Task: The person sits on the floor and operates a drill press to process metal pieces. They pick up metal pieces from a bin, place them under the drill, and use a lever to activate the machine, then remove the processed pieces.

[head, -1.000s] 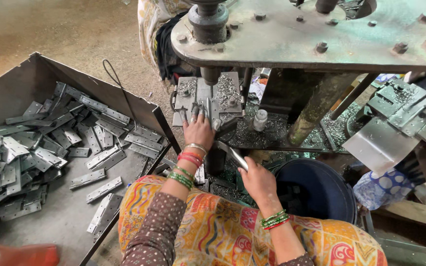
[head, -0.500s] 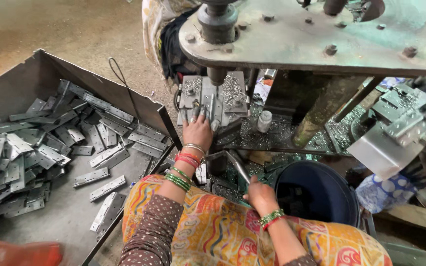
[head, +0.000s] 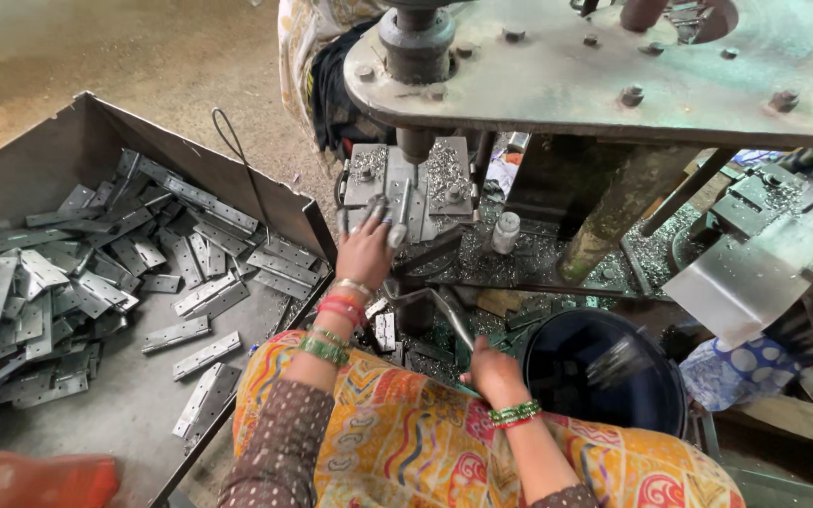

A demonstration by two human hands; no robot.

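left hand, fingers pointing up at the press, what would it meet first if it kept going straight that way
Probably the metal strip its fingertips already touch on the press bed; just beyond stands the vertical ram. Depth is hard to judge from above.

Left hand (head: pixel 366 250) rests on the press bed (head: pixel 406 183), fingers on a hinge plate (head: pixel 405 202) under the ram (head: pixel 416 141). Tray of hinge plates (head: pixel 96 273) lies left of it. Right hand (head: pixel 493 370) grips the lever (head: pixel 449 315); bucket (head: pixel 604 376) just right.
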